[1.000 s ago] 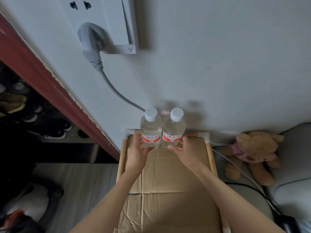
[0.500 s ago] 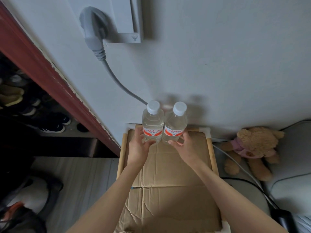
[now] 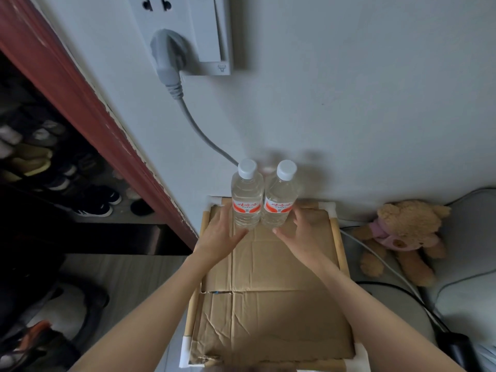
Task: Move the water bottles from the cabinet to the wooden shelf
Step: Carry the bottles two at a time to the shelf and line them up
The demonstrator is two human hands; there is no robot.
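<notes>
Two clear water bottles with white caps and red labels stand upright side by side at the far end of the wooden shelf (image 3: 338, 242), on the cardboard that covers its top. The left bottle (image 3: 246, 202) and the right bottle (image 3: 279, 204) touch each other, close to the wall. My left hand (image 3: 221, 237) sits just left of and below the left bottle, fingers spread. My right hand (image 3: 299, 233) mirrors it beside the right bottle, fingers apart. Neither hand wraps a bottle; whether fingertips still touch them I cannot tell.
A grey plug (image 3: 167, 57) sits in a wall socket, its cable running down behind the bottles. A teddy bear (image 3: 402, 232) lies right of the shelf beside a grey cushion (image 3: 472, 264). Left, past a red door frame (image 3: 88, 108), is a dark rack of shoes (image 3: 53, 170).
Both hands gripped the bottles low on their bodies before; now the fingers have spread and the hands have drawn back slightly. The bottles stay standing in place.
</notes>
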